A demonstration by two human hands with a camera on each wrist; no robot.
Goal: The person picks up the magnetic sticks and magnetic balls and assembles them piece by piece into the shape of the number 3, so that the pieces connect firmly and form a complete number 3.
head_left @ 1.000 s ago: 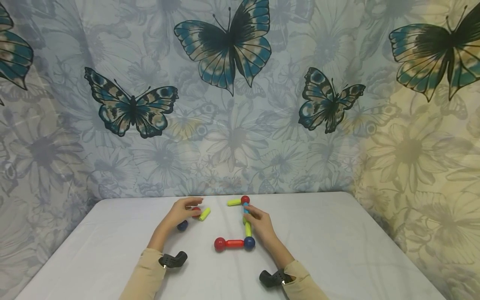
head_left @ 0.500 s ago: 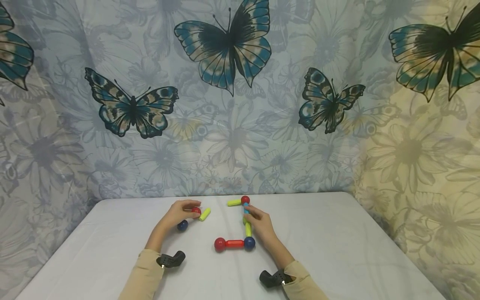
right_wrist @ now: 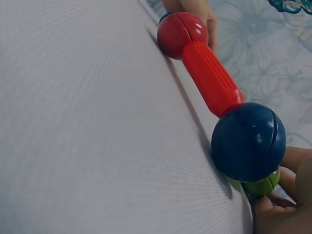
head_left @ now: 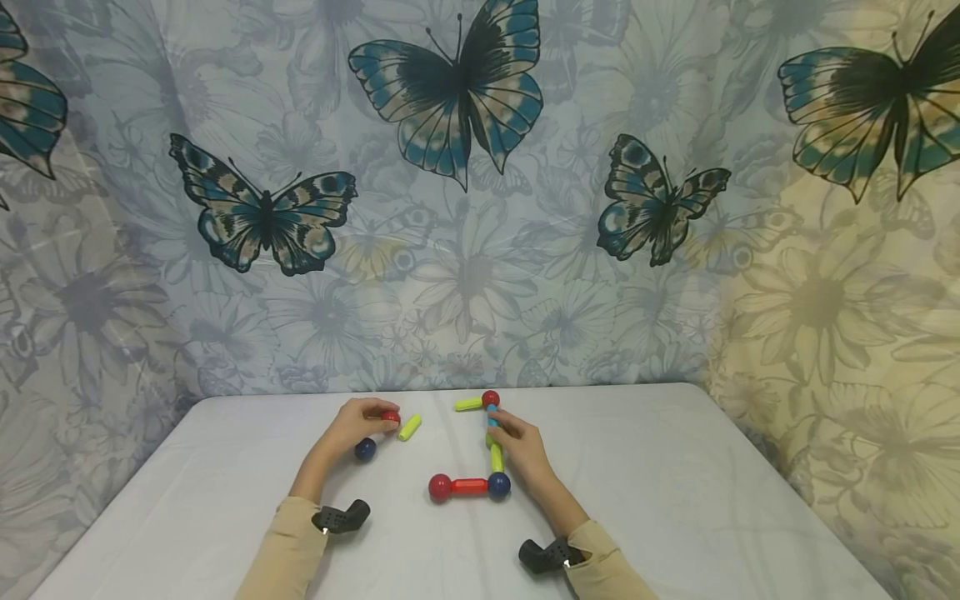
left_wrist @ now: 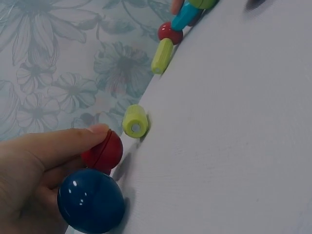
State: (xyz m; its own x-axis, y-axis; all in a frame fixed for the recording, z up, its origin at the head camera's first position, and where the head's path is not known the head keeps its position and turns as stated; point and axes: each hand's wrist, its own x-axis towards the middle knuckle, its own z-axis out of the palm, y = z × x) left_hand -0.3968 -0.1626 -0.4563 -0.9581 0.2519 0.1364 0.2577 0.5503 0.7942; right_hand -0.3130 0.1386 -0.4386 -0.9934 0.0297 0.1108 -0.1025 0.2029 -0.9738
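My left hand [head_left: 354,428] pinches a red ball [left_wrist: 105,151] between thumb and fingers, at the left of the table. Beside that hand lies a dark blue ball [head_left: 365,450]. Just right of the red ball is a loose yellow-green magnetic rod [head_left: 410,427], its metal end visible in the left wrist view. My right hand [head_left: 529,454] holds the light-blue rod [head_left: 492,416] of a joined chain, its fingertips near the green ball [right_wrist: 263,184]. From there the chain runs through a yellow-green rod [head_left: 497,459] to a blue ball [head_left: 498,486], red rod [head_left: 470,487] and red ball [head_left: 440,487].
At the chain's far end, another red ball [head_left: 491,399] carries a yellow-green rod [head_left: 468,405] pointing left. All of it lies on a white-covered table [head_left: 675,492]. Behind the table's back edge hangs a butterfly-print cloth [head_left: 472,250].
The left hand's fingers have come together on the red ball, which has shifted slightly up and left, away from the loose rod. The right hand and the chain have stayed in place.
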